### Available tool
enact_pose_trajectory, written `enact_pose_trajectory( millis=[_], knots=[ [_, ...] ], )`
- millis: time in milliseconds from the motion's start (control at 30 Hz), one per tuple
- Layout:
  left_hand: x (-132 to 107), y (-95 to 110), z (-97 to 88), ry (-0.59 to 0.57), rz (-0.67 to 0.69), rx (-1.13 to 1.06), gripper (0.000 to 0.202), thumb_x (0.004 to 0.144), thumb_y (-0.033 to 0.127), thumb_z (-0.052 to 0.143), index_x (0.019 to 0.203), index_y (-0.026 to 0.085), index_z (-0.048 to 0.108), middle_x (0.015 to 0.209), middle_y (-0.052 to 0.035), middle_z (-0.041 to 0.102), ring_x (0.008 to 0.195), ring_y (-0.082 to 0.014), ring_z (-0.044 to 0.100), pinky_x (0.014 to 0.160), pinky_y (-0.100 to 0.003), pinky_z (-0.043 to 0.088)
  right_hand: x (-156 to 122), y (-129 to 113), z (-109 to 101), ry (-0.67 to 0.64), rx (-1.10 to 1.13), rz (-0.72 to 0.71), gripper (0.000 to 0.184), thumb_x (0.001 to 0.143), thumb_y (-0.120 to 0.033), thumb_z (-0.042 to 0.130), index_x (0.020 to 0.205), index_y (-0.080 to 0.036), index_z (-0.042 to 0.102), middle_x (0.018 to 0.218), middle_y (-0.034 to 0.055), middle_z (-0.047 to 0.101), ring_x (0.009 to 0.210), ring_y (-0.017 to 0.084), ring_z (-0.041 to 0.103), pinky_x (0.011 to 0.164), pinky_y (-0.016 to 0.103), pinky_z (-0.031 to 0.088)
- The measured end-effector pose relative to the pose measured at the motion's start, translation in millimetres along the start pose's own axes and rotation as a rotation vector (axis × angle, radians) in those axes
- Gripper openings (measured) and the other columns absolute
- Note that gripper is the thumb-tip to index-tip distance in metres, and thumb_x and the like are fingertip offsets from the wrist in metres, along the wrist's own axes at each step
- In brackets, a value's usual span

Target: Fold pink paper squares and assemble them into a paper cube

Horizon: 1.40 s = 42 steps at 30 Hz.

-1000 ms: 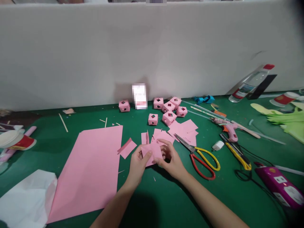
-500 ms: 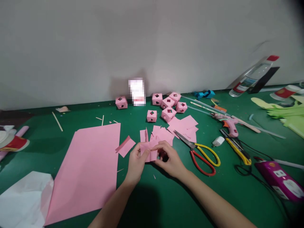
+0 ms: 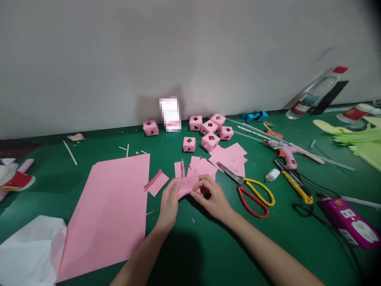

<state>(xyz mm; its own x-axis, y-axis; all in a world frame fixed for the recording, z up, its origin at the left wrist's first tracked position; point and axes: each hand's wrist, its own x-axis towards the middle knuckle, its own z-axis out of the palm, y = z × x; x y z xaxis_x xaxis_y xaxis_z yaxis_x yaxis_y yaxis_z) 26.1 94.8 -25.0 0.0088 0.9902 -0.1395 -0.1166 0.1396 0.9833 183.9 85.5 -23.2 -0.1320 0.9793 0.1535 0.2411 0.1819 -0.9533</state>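
Between my two hands is a small piece of pink paper (image 3: pixel 186 186), bent along a fold. My left hand (image 3: pixel 169 202) pinches its left end. At the other end, my right hand (image 3: pixel 212 196) grips the paper between thumb and fingers. Just beyond lie loose pink paper pieces (image 3: pixel 205 169), some folded, and a creased pink strip (image 3: pixel 156 182) rests left of my left hand. Scissors (image 3: pixel 238 178) with one red and one yellow handle lie to the right of my right hand, blades slightly apart.
Several pink paper boxes (image 3: pixel 210 141) with diamond holes stand near the wall. A large pink sheet (image 3: pixel 113 214) covers the left side. On the right are a glue gun (image 3: pixel 288 155), a yellow cutter (image 3: pixel 297 186), a white adapter (image 3: pixel 272 174), a purple box (image 3: pixel 345 222) and a bottle (image 3: pixel 315 95).
The pink paper, earlier facing me with a crease down its middle, is now tilted and bent between my fingers. My right fingers have closed on its right end.
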Motion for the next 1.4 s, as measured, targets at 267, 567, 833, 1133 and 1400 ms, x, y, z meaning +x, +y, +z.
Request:
enact_pose_trajectory(
  millis=[267,567,833,1133,1400],
  knots=[
    [-7.0,5.0,5.5,-0.141,0.027,0.004,0.049,0.075,0.041,0.076,0.113,0.017,0.058,0.111,-0.0092,0.067,0.1,-0.0217,0.066,0.086,-0.03,0.053,2.3,4.7,-1.3,0.099,0.02,-0.018,0.016,0.088,-0.031,0.063,0.078,-0.02,0.06,0.091,0.0049,0.058,0.078,0.016,0.056,0.061,0.025,0.045],
    [-5.7,5.6,5.7,-0.119,-0.049,0.023,0.034,0.078,0.035,0.074,0.104,0.018,0.06,0.095,-0.0051,0.071,0.083,-0.0165,0.07,0.079,-0.027,0.055,0.8,6.8,0.6,0.164,0.143,0.073,0.03,0.083,-0.032,0.069,0.108,-0.023,0.055,0.101,0.0059,0.061,0.083,0.017,0.059,0.065,0.027,0.05],
    [-5.7,5.0,5.4,-0.127,-0.074,0.014,0.06,0.076,0.034,0.076,0.127,0.02,0.048,0.084,-0.0023,0.073,0.074,-0.0153,0.071,0.076,-0.027,0.055,2.9,7.8,-6.5,0.086,0.143,-0.015,0.013,0.084,-0.031,0.069,0.092,-0.022,0.067,0.108,0.0085,0.061,0.099,0.021,0.061,0.077,0.031,0.053],
    [-6.5,6.5,5.3,-0.136,-0.09,0.032,0.057,0.075,0.035,0.077,0.124,0.019,0.051,0.083,-0.0034,0.073,0.074,-0.0166,0.071,0.076,-0.028,0.056,3.9,5.4,-5.2,0.087,0.214,0.025,0.017,0.082,-0.037,0.07,0.088,-0.021,0.068,0.092,0.0064,0.066,0.086,0.019,0.064,0.074,0.032,0.054],
    [-5.6,5.7,5.9,-0.142,-0.09,0.031,0.056,0.076,0.034,0.076,0.124,0.019,0.051,0.081,-0.0023,0.073,0.072,-0.0153,0.071,0.074,-0.027,0.057,4.7,3.6,-5.9,0.073,0.22,0.028,0.013,0.082,-0.032,0.069,0.083,-0.02,0.069,0.086,0.0048,0.066,0.08,0.018,0.063,0.073,0.031,0.052]
  ],
)
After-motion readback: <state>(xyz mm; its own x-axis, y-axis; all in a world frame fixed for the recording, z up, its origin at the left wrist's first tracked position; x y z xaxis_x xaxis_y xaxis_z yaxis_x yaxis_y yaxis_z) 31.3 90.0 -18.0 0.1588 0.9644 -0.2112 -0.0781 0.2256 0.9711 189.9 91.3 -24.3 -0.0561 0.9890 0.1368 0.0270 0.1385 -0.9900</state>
